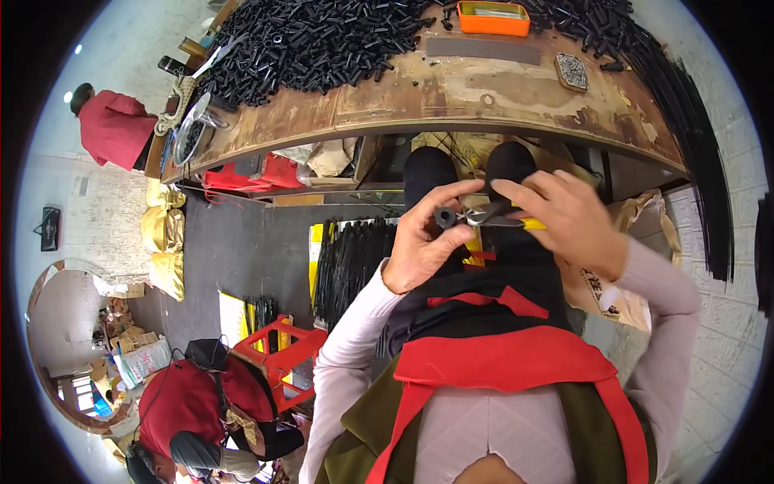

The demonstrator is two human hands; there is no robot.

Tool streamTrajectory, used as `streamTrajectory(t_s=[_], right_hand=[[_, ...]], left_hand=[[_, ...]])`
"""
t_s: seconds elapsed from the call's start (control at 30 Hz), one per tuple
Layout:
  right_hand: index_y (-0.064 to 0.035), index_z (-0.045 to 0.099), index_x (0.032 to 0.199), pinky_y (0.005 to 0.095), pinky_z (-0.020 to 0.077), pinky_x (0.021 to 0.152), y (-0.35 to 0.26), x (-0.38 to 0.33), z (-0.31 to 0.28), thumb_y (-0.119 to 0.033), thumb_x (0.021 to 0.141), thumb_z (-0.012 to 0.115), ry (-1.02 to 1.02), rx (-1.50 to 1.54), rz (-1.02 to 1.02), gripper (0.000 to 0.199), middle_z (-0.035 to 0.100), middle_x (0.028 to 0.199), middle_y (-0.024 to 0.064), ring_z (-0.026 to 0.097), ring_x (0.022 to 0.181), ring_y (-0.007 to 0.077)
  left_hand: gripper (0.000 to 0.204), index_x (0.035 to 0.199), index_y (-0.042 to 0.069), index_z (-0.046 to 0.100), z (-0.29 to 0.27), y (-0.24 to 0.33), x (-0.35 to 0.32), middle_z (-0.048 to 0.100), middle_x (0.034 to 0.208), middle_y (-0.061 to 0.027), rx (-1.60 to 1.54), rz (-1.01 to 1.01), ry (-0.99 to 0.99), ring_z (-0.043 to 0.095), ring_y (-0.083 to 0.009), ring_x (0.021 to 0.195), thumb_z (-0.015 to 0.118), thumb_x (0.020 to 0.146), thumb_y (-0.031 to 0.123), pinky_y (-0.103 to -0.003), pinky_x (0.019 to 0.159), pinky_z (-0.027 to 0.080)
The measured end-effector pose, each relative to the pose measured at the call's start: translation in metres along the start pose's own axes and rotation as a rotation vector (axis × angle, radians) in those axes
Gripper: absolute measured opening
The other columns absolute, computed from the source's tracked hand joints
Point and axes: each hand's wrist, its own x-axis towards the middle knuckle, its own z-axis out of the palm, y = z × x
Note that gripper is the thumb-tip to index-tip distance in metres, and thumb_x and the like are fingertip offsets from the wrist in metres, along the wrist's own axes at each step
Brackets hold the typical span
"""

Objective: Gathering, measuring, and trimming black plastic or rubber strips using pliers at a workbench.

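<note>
Above my lap, my left hand (pixel 419 246) grips a small black tubular piece (pixel 444 217) between thumb and fingers, its round hollow end showing. My right hand (pixel 576 218) is closed around pliers (pixel 493 216) with yellow handle ends. The metal jaws point left and reach the side of the black piece; whether they bite on it or on something thin beside it is too small to tell. Both hands are a little nearer to me than the table's front edge. Beneath them are my knees in dark cloth and a red apron (pixel 500 359).
A worn wooden table (pixel 484 101) carries a heap of black tubular parts (pixel 314 48), an orange box (pixel 493 18) and a small tray of metal bits (pixel 572 71). Long black strips (pixel 701 137) hang at right. Black bundles (pixel 351 262) and a red stool (pixel 282 355) stand left. Two people are nearby.
</note>
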Motion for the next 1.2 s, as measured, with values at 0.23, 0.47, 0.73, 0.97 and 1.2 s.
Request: streamTrajectory(t_s=[0.23,0.47,0.73,0.97,1.2], right_hand=[[-0.0021,0.052,0.114,0.0288,0.045,0.049,-0.011,-0.01,-0.029,-0.015,0.075,0.082,-0.814,1.342,0.752,0.05,0.057,0.062,0.0034,0.057,0.048,0.0109],[-0.0013,0.047,0.129,0.0383,0.0512,0.077,0.016,-0.034,-0.02,-0.009,0.079,0.07,0.059,0.135,0.032,0.055,0.058,0.104,0.0173,0.062,0.089,0.0341],[-0.0004,0.046,0.111,0.0299,0.0464,0.048,0.023,-0.036,-0.034,-0.007,0.084,0.066,-0.891,1.611,0.74,0.034,0.059,0.071,0.0069,0.061,0.056,0.0133],[0.0017,0.048,0.12,0.0328,0.0478,0.057,0.02,-0.033,-0.034,-0.017,0.089,0.062,-0.087,0.413,0.256,0.039,0.056,0.073,0.0132,0.062,0.063,0.0201],[0.0003,0.048,0.115,0.0364,0.051,0.061,0.007,-0.04,-0.023,-0.016,0.087,0.06,-0.495,1.033,0.555,0.035,0.056,0.067,0.0146,0.064,0.062,0.0278]], left_hand=[[0.055,0.124,0.001,0.061,0.011,0.011,0.01,0.065,0.111,-0.0062,-0.137,-0.14,-0.249,0.058,-0.0103,0.095,0.071,0.088,0.041,-0.026,0.084,0.046],[0.05,0.129,0.001,0.058,0.021,0.017,0.04,0.05,0.077,0.004,-0.005,-0.05,-0.133,0.042,-0.0044,0.067,0.066,0.093,0.035,-0.02,0.059,0.032],[0.063,0.126,-0.001,0.059,0.032,0.007,0.045,0.049,0.077,0.0045,-0.1,-0.076,-0.213,0.041,-0.0043,0.067,0.069,0.087,0.048,-0.019,0.059,0.031],[0.062,0.128,-0.002,0.056,0.026,0.009,0.049,0.047,0.077,0.0045,-0.073,-0.105,-0.157,0.037,-0.0051,0.064,0.066,0.09,0.046,-0.019,0.058,0.028],[0.052,0.131,0.001,0.056,0.014,0.008,0.045,0.061,0.111,-0.007,0.02,-0.05,-0.317,0.052,-0.011,0.093,0.054,0.099,0.042,-0.026,0.086,0.043]])
